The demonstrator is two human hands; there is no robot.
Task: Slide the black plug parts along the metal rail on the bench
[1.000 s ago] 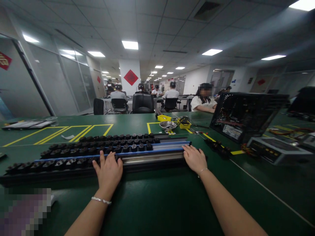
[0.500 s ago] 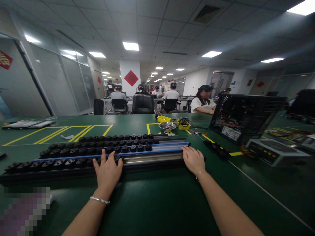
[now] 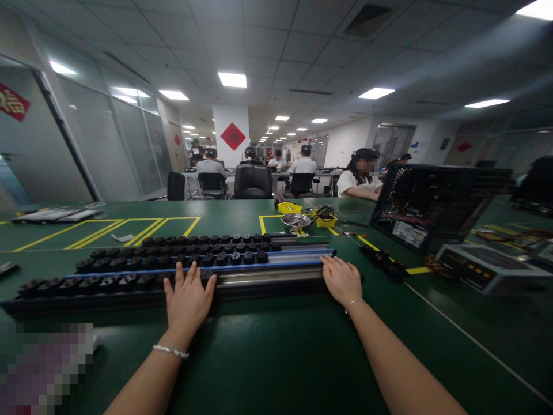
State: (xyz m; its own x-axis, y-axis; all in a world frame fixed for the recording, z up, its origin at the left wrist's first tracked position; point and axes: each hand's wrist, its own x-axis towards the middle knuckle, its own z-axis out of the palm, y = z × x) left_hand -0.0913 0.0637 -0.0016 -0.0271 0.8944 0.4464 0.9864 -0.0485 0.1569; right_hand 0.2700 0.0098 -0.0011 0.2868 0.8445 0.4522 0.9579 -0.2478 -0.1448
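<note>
My left hand (image 3: 189, 304) lies palm down with spread fingers over the nearest long metal rail (image 3: 276, 279), touching the black knob-like parts (image 3: 113, 282) lined up along it. At the rail's right end rests my right hand (image 3: 344, 282), its fingers stretched over the end and its fingertips by a blue strip (image 3: 298, 260). Further rows of black parts (image 3: 216, 259) stand on parallel rails behind. On each rail the parts fill the left portion, and bare metal shows at the right. The undersides of both hands are hidden.
An open computer case (image 3: 436, 202) and a power supply (image 3: 488, 268) stand at the right. Behind the rails are a metal bowl (image 3: 295, 221) and yellow trays (image 3: 289, 208). Loose black parts (image 3: 384, 262) lie right of my right hand. A co-worker (image 3: 360, 178) sits across the table.
My left hand's fingers have straightened and shifted slightly on the black parts. My right hand stays at the rail's end. The whole view has moved slightly.
</note>
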